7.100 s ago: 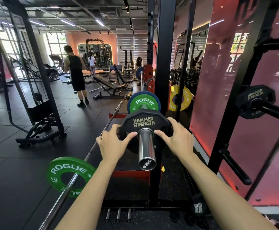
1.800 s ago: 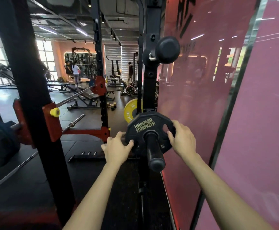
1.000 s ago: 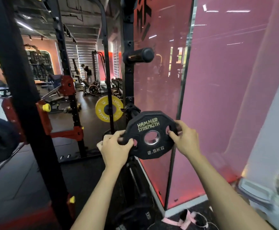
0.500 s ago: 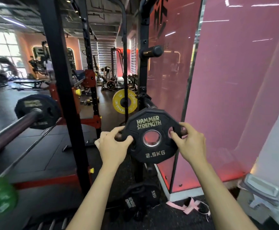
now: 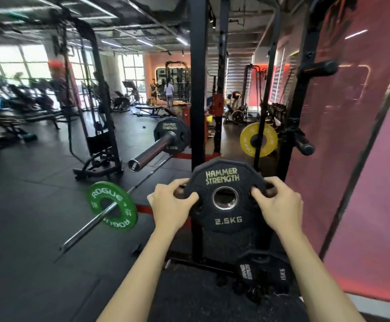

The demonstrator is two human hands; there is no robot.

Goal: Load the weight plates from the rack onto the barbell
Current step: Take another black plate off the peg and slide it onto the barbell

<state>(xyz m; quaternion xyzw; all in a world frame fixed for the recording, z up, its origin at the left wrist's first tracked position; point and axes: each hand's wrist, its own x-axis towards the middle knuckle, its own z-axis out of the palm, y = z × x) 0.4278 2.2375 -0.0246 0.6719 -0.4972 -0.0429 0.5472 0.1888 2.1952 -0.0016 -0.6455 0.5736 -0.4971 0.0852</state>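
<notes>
I hold a black 2.5 kg Hammer Strength plate (image 5: 226, 217) upright in front of me, free of any peg. My left hand (image 5: 169, 205) grips its left edge and my right hand (image 5: 280, 203) grips its right edge. The racked barbell's steel sleeve (image 5: 153, 148) points toward me, up and to the left of the held plate. One black plate (image 5: 169, 130) of the same kind sits on that sleeve against the rack. The rack's black upright (image 5: 197, 89) stands just behind the plate I hold.
A second barbell (image 5: 82, 233) with a green Rogue plate (image 5: 111, 205) lies on the floor at left. A yellow plate (image 5: 259, 139) hangs on the rack behind. An empty storage peg (image 5: 304, 145) juts out at right. A 15 kg plate (image 5: 263, 274) sits low by the red glass wall (image 5: 351, 135).
I slid the plate off the rack's storage peg and turned left with it. The barbell sleeve and the green plate on the floor have come into view.
</notes>
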